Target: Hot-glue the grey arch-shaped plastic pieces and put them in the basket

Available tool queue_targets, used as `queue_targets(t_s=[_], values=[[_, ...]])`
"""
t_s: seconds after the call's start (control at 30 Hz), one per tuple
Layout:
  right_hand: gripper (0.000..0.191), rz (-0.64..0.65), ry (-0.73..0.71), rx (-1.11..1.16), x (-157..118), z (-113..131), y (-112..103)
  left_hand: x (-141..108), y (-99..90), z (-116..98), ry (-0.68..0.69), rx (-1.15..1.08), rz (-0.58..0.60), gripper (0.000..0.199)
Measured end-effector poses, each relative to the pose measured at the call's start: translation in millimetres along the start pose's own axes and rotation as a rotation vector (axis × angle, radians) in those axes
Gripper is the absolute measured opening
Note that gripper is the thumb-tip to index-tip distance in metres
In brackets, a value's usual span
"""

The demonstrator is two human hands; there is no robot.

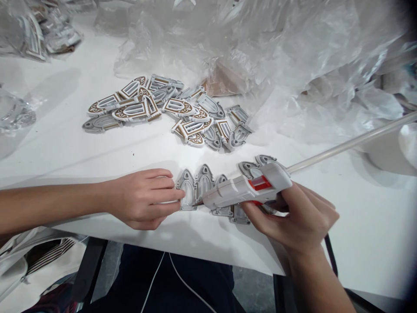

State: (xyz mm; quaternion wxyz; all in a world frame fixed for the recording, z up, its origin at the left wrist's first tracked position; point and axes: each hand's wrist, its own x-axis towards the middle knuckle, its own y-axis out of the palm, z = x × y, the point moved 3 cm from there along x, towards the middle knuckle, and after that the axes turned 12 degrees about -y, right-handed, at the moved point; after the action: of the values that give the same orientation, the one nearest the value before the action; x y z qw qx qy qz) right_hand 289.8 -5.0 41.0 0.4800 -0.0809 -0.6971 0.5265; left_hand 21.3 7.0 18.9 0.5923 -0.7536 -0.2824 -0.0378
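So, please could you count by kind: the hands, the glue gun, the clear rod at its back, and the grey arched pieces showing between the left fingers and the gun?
Left hand and right hand: 2
Glue gun: 1
Clear rod: 1
Grey arched pieces there: 2
Total: 6

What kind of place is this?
It looks like a small workshop or craft spot, though I can't be sure. The right hand holds a glue gun, little arch-shaped pieces lie in a pile on the white table, and clear plastic bags are heaped behind.
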Motion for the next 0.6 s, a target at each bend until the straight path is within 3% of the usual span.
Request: queue_targets(t_s=[0.27, 0.47, 0.6], values=[[0.035, -0.061, 0.003, 0.005, 6, -3, -6, 0, -0.4, 1, 0.002, 0.005, 0.011, 0.021], [0.034, -0.121, 0.132, -0.111, -3, -8, -8, -1, 0.2, 1, 0.008, 0.018, 0.007, 0.021], [0.036, -0.229, 0.224, -0.214, -15, -16, -9, -1, 0.9, 1, 0.01, 0.039, -0.014, 0.02]])
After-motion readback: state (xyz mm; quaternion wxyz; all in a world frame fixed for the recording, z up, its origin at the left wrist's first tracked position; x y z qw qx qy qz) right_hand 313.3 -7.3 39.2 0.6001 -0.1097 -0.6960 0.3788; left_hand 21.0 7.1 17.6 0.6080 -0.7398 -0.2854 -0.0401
